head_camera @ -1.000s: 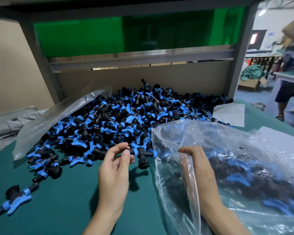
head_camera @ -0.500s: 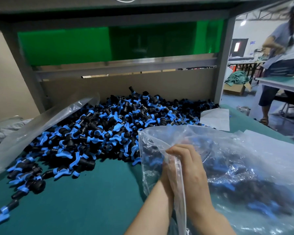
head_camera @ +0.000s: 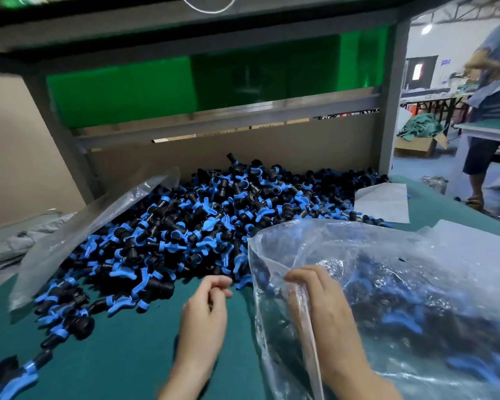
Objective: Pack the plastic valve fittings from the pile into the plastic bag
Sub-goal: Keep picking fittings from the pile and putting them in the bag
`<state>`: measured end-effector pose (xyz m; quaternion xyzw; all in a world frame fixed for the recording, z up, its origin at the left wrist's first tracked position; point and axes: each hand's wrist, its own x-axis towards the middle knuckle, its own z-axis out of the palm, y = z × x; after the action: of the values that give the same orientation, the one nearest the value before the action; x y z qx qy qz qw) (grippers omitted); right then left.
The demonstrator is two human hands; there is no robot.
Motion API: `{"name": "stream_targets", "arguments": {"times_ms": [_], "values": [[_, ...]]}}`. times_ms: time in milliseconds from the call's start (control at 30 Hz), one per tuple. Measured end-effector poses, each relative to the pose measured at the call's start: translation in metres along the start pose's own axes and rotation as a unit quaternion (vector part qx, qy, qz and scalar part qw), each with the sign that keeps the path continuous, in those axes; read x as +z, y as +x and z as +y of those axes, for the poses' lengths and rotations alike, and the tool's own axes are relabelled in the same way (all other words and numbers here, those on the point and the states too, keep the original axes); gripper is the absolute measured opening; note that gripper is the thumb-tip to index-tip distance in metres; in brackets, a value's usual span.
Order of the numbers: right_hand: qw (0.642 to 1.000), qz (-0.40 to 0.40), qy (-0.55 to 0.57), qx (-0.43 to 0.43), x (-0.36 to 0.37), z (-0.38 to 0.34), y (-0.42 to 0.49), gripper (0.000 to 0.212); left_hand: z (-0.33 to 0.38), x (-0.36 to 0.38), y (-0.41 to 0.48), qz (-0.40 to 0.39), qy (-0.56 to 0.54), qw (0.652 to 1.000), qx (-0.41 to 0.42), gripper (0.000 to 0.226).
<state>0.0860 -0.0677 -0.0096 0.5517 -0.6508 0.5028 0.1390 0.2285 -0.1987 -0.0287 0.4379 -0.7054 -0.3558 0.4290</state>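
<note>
Fingers of the left hand are sitting curled together just above the green mat, near the front edge of the pile of valve fittings. I cannot tell whether they are pinching anything. The right hand is gripping the rim of the plastic bag, fingers clamped on the film, its mouth facing the pile. More black-and-blue fittings are lying inside the bag.

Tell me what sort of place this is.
Most likely a factory packing workshop: a pile of identical black-and-blue valve fittings lies on a green-covered workbench, a clear plastic bag beside it is partly filled with them, and another person stands at a second table behind.
</note>
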Motion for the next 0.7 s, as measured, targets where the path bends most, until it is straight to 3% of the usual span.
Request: {"name": "stream_targets", "arguments": {"times_ms": [67,133,233,333,467,600,700], "values": [[1.0,-0.01,-0.001,0.016,0.002,0.003,-0.001,0.023,-0.02,-0.012,0.004,0.016,0.08,0.997,-0.011,0.024],[1.0,-0.006,-0.002,0.022,0.003,0.005,-0.003,0.026,-0.02,-0.004,0.007,-0.021,0.149,0.989,0.01,0.015],[0.999,-0.006,0.002,0.036,0.003,0.004,-0.004,0.035,-0.018,0.009,0.009,-0.079,0.276,0.952,0.104,0.023],[0.999,-0.006,0.0,0.039,0.003,0.003,-0.003,0.034,-0.011,0.016,0.018,-0.074,0.271,0.951,0.126,0.015],[0.999,-0.005,0.003,0.053,0.003,0.003,-0.003,0.027,-0.004,0.022,0.028,0.002,0.259,0.954,0.151,0.002],[0.998,-0.013,0.011,0.063,0.003,0.005,-0.004,0.029,-0.011,0.024,0.036,0.005,0.297,0.947,0.12,0.037],[0.998,-0.013,0.011,0.063,0.004,0.007,-0.004,0.03,-0.011,0.025,0.039,0.0,0.31,0.945,0.102,0.044]]}}
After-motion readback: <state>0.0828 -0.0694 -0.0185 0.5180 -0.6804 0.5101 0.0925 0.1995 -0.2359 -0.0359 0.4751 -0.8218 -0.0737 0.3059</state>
